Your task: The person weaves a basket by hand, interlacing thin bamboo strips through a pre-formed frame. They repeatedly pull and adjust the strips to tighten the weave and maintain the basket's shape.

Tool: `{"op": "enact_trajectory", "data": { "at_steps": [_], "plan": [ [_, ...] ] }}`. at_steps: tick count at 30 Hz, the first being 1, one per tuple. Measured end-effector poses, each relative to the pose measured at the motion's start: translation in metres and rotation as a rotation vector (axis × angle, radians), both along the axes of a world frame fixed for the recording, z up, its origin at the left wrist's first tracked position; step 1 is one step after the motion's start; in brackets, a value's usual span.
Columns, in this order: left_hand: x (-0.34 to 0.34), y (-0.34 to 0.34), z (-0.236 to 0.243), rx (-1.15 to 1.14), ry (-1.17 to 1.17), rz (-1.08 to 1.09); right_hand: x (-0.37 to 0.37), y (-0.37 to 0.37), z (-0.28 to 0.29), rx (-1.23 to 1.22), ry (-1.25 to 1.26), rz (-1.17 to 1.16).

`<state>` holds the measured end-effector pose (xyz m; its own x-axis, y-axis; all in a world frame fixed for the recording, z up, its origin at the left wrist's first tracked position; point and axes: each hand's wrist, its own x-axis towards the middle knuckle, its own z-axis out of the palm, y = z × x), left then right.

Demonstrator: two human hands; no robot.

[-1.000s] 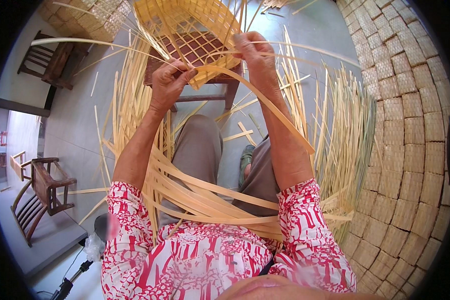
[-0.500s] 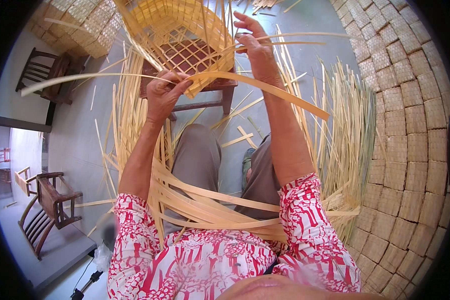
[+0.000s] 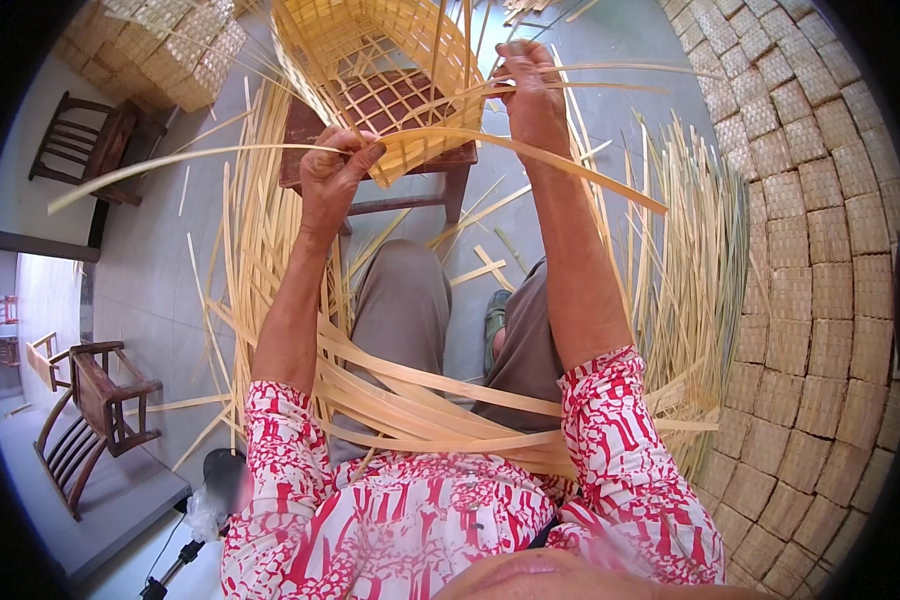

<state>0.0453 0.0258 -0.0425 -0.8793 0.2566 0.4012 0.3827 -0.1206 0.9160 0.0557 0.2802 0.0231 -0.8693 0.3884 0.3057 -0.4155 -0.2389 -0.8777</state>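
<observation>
Splayed earlier, the right grip (image 3: 534, 92) now closes on thin strips (image 3: 620, 86); the basket (image 3: 317, 42) is cropped far; the left grip (image 3: 333, 172), outstretched, pinches its near corner.

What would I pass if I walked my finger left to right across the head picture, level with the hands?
Dark wooden chair → left hand → woven basket's near corner → right hand → loose strip pile → stacked woven bundles.
</observation>
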Motion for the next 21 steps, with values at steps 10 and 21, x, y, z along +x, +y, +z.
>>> {"op": "enact_trajectory", "data": {
  "at_steps": [10, 21],
  "plan": [
    [-0.001, 0.016, -0.006, 0.077, 0.015, 0.07, 0.011, -0.015, 0.002, -0.552, 0.02, -0.278],
    [-0.002, 0.027, 0.004, -0.14, 0.204, 0.188, 0.021, -0.009, 0.004, 0.778, 0.179, -0.499]
  ]
}}
